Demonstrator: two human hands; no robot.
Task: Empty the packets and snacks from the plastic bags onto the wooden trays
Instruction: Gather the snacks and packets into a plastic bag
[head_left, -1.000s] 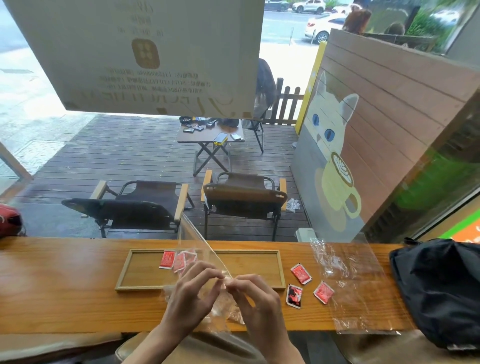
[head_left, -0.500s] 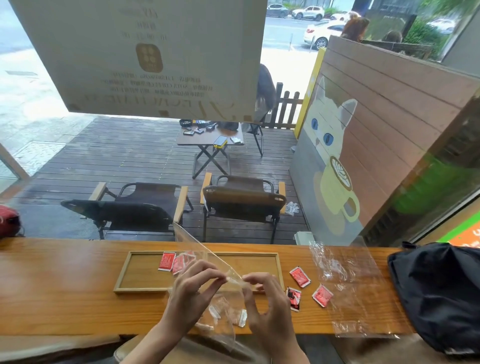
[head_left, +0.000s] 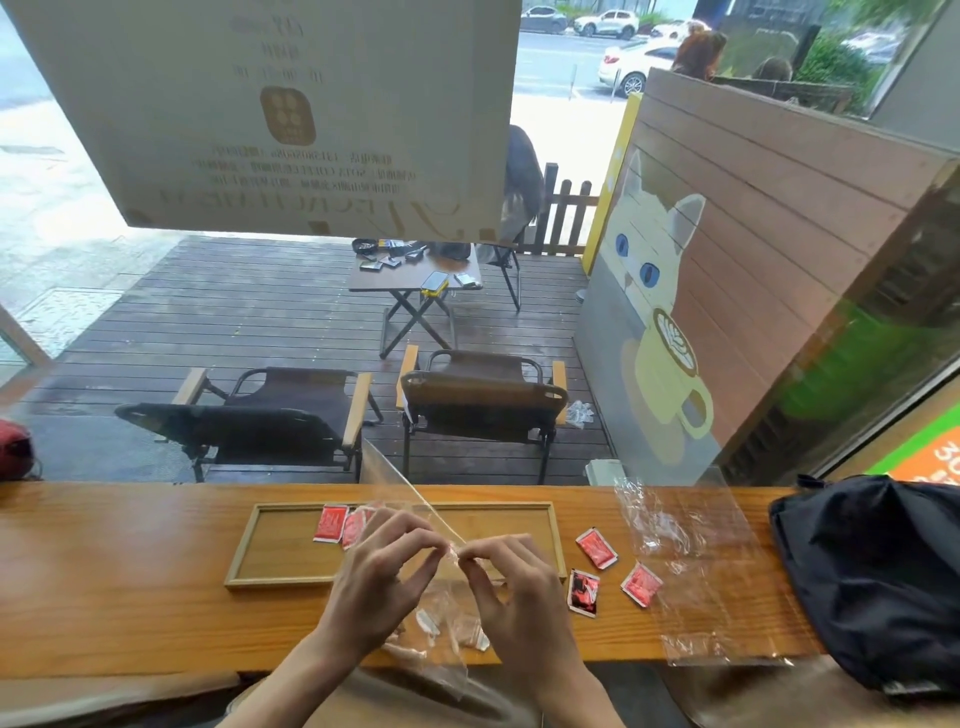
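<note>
Now both hands are up over the near edge of the counter (head_left: 104, 582), working one clear bag (head_left: 441, 613). Left hand (head_left: 379, 577) pinches the bag's top edge with fingertips drawn together, and right hand (head_left: 511, 582) pinches the same edge just beside it, fingers curled, so the two grips almost touch. A stiff strip of the plastic sticks up and away toward the far left from that pinch. Down in the hanging bag, a few pale snacks (head_left: 457, 626) sit low, just over the counter edge. Behind the hands lies the tray (head_left: 275, 571), long and shallow, with red packets (head_left: 331, 523) at its left-centre, partly hidden by the left fingers. Right of the tray, three more packets lie loose on the wood: one far (head_left: 596, 547), one dark-printed near (head_left: 584, 592), one to the right (head_left: 642, 584) against a second bag (head_left: 717, 587) lying flat and crumpled. Far right, a black bag (head_left: 872, 577) slumps on the counter
</note>
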